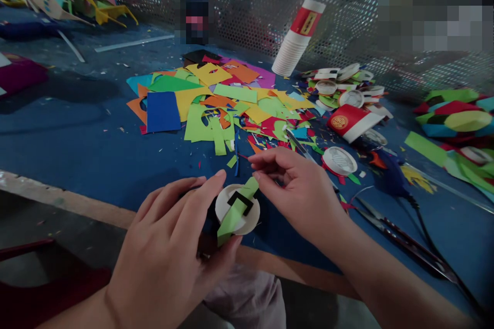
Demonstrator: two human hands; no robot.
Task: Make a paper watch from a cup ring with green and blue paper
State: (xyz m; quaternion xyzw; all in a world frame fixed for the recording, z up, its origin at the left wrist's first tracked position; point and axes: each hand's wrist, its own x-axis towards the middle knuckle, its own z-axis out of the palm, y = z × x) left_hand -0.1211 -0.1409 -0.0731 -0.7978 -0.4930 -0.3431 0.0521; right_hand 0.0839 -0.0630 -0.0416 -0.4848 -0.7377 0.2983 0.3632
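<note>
A white round paper cup base (pixel 221 206) sits in front of me near the table's front edge. A black square paper frame (pixel 247 207) lies over it, and a light green paper strip (pixel 231 218) runs through the frame across the cup base. My left hand (pixel 173 236) curves around the cup base from the left, thumb at its lower rim; its far fingers are partly hidden. Between thumb and fingers, my right hand (pixel 297 190) pinches the strip's upper right end.
Coloured paper scraps (pixel 216 92) are heaped beyond my hands. A leaning stack of paper cups (pixel 295 38) stands by the perforated metal screen (pixel 347 25). Scissors (pixel 405 241), a blue corded tool (pixel 393 169) and a red cup (pixel 349 122) lie at right.
</note>
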